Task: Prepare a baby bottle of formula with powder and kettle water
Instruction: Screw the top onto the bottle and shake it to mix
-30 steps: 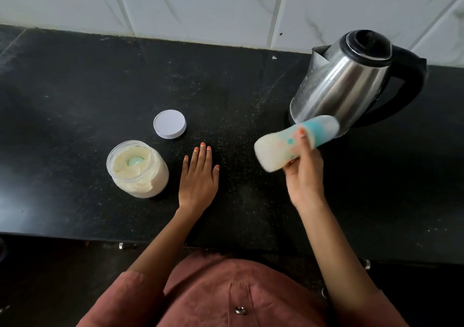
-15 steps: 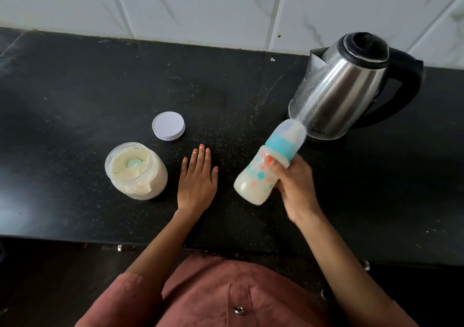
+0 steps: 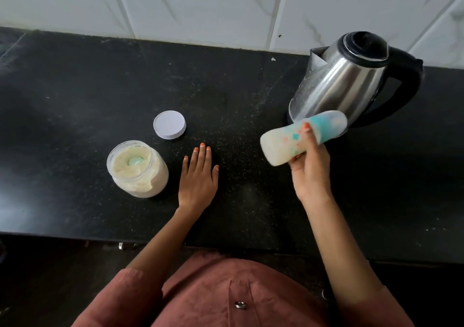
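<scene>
**Item:** baby bottle (image 3: 278, 148), patterned body, teal collar, clear cap fitted, filled with pale milky liquid.

**Location:** held clear of the surface (image 3: 75, 95) and seen in front of the steel kettle (image 3: 351, 80). Whether the two touch cannot be told.

**Held by:** right grip (image 3: 310, 168), with fingers and thumb curled round the bottle's middle.

**Orientation:** the long axis is laid almost level. The base lies to the left of the grip, and the capped end to the right, toward the kettle. The outline is blurred, so mixing by shaking is judged to be the step in hand.

**Left grip** (image 3: 198, 176): nothing is held. The fingers are straight and laid flat on the surface, between the open powder jar (image 3: 140, 178) and the bottle.

**Also listed:** a green scoop (image 3: 135, 161) sunk in the powder, and a white jar lid (image 3: 169, 125) laid apart, just behind the jar.

**Next move, as judged:** the base would have to be swung down beneath the right grip before the bottle is stood upright.
</scene>
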